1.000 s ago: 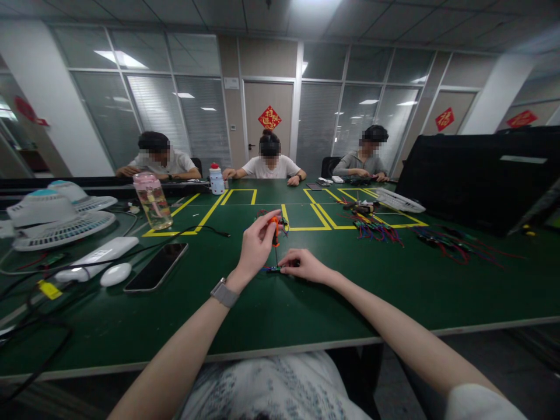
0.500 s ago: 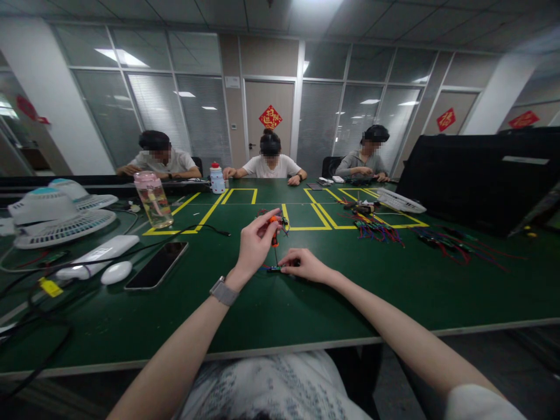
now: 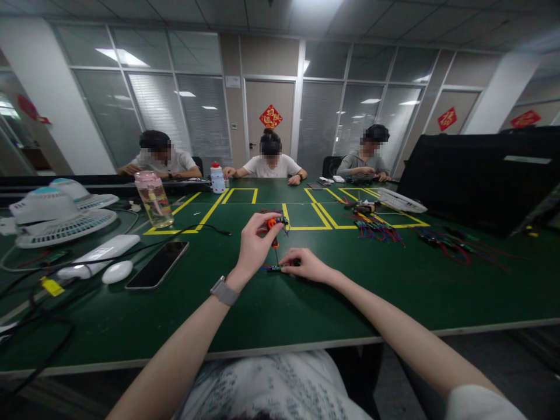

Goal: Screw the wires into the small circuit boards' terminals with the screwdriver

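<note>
My left hand [image 3: 255, 240] is closed around the orange-and-black handle of a screwdriver [image 3: 274, 224], which stands nearly upright. Its thin shaft points down to a small green circuit board [image 3: 274, 269] lying on the table. The board's right end is pinched between the fingers of my right hand [image 3: 306, 263], which rests low on the tabletop. Thin red and blue wires come out at the board's left side. Exactly where the screwdriver tip meets the board is too small to make out. Behind the screwdriver handle lie more wired parts [image 3: 285, 223], partly hidden by my left hand.
A phone [image 3: 158, 266], a white mouse-shaped case [image 3: 117, 272], a white power strip [image 3: 98, 256], a bottle [image 3: 154, 201] and fans [image 3: 65, 219] stand left. Wired boards [image 3: 378, 229], a keyboard [image 3: 400, 200] and a black monitor [image 3: 476, 181] are right. Several people sit across the table.
The fingers of my left hand have shifted and curled lower around the screwdriver handle. My right hand and the circuit board stay in place.
</note>
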The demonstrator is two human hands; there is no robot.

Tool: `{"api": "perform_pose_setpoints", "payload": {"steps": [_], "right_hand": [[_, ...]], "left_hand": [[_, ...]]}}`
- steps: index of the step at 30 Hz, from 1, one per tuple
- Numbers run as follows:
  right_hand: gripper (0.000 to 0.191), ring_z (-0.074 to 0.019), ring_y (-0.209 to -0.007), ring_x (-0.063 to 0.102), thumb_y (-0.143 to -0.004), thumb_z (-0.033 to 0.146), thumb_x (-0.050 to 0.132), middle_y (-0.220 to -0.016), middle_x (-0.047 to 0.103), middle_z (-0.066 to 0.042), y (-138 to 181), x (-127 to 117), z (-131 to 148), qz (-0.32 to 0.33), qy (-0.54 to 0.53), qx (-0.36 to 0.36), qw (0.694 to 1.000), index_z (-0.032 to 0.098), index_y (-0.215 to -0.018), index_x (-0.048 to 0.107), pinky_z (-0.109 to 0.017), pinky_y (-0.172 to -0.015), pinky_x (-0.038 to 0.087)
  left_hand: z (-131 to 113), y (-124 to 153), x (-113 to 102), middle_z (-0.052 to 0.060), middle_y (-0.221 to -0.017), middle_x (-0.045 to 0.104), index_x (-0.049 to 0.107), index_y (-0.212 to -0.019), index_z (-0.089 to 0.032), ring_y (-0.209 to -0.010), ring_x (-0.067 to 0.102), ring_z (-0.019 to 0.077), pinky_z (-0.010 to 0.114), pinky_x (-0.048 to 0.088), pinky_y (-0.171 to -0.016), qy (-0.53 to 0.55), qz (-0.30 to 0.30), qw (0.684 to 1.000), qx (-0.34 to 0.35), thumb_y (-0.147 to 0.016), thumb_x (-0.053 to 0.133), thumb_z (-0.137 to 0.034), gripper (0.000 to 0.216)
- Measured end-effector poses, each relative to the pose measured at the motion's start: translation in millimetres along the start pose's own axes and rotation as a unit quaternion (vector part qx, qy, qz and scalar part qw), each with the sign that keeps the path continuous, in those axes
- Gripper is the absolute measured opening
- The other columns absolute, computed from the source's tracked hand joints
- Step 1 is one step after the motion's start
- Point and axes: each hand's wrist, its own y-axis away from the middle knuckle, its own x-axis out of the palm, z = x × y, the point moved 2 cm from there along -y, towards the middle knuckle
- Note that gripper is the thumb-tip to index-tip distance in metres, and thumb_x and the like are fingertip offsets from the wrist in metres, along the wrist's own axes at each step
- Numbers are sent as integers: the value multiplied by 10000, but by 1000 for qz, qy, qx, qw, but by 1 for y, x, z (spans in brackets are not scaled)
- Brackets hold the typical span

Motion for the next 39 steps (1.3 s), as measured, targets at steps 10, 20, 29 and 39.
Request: {"api": "perform_pose_setpoints", "payload": {"steps": [10,20,29,39], "right_hand": [[211,-122,-643,539,-780,276,701,-781,605,-31,0,0,1,4,-9,2,1000,152,-944,750,-240,-618,430],[223,-122,-651,539,-781,283,696,-775,603,-30,0,-1,-2,6,-7,2,1000,149,-952,751,-245,-634,438],[216,-117,-642,538,-784,272,693,-771,592,-27,1,-2,0,12,-20,6,1000,142,-948,748,-240,-626,440],[223,-119,-639,538,-787,294,693,-768,596,-27,0,-1,-1,10,-19,4,1000,146,-944,748,-241,-623,440]], "left_hand": [[3,1,4,77,-1097,666,605,-1199,-197,-868,670,145,281,545,-810,64,35,997,-16,-917,496,-317,325],[1,0,3,76,-1195,594,608,-1209,-225,-1071,586,164,302,506,-900,10,28,999,27,-943,431,-280,324],[0,2,1,53,-1000,572,703,-979,-219,-905,602,145,219,531,-699,-10,-9,1000,20,-840,619,-331,198],[3,1,7,72,-1063,661,609,-1204,-206,-817,651,138,274,557,-744,89,47,995,-26,-898,532,-311,333]]}}
